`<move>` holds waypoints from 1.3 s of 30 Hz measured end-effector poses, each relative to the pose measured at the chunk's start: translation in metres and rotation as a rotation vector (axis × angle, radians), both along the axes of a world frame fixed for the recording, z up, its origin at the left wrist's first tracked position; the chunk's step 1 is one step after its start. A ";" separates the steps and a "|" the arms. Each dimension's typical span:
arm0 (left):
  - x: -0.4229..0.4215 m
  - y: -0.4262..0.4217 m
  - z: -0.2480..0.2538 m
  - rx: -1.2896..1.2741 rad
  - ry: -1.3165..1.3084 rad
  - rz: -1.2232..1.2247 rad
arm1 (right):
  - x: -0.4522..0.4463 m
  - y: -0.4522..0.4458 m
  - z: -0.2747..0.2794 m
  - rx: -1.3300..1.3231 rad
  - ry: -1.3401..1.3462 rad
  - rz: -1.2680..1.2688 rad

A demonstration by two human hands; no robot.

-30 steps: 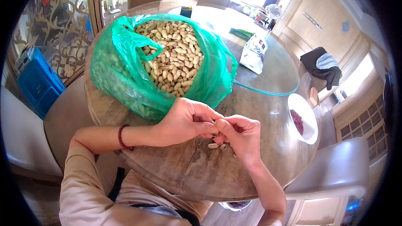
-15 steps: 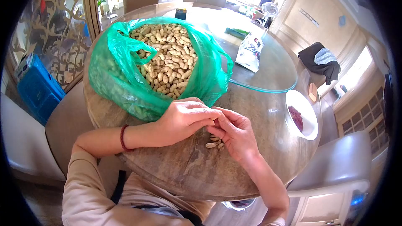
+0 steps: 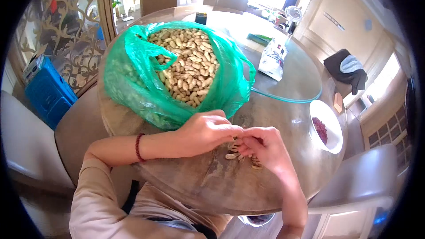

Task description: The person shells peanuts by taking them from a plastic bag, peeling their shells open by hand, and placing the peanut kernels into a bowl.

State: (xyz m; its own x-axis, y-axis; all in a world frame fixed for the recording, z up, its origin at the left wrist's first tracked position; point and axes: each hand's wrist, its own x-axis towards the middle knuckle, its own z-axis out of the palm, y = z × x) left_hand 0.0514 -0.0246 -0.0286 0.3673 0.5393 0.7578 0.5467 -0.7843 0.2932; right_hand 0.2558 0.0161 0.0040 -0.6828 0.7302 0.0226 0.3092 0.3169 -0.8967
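Observation:
My left hand [image 3: 208, 133], with a dark red braided band at the wrist, pinches at the fingertips. My right hand [image 3: 267, 148] meets it there, thumb and fingers curled together. Between them is a peanut, mostly hidden by the fingers. Below my right hand several peanut shells [image 3: 231, 156] lie on the table, with another shell piece [image 3: 256, 163] by its palm. Just beyond my left hand stands a green plastic bag [image 3: 230, 90], its mouth spread wide, full of unshelled peanuts [image 3: 188, 62].
A white bowl [image 3: 334, 128] with reddish kernels stands at the right of the round table [image 3: 208, 190]. Behind it, a white packet [image 3: 272, 62] lies on a glass turntable [image 3: 301, 79]. A small dark jar [image 3: 201, 17] stands behind the bag. Chairs flank both sides.
My right hand has turned and opened its palm downward a little, and a shell piece now lies by it. The whole view has shifted slightly.

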 end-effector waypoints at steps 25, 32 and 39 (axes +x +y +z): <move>-0.060 0.022 0.020 0.064 0.337 0.632 | 0.144 0.112 -0.002 1.024 -0.384 -1.042; -0.054 0.004 0.045 -0.021 -0.185 0.383 | 0.054 0.067 0.003 0.863 0.299 -0.692; -0.016 -0.012 0.029 -0.189 -0.131 -0.074 | -0.006 -0.003 0.007 0.229 0.338 -0.138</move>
State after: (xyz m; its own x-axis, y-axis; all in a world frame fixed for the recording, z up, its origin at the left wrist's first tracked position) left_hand 0.0357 -0.0361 0.0002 0.3165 0.6511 0.6899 0.4371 -0.7455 0.5031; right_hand 0.2502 0.0127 0.0107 -0.5057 0.7643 0.4002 0.0632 0.4955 -0.8663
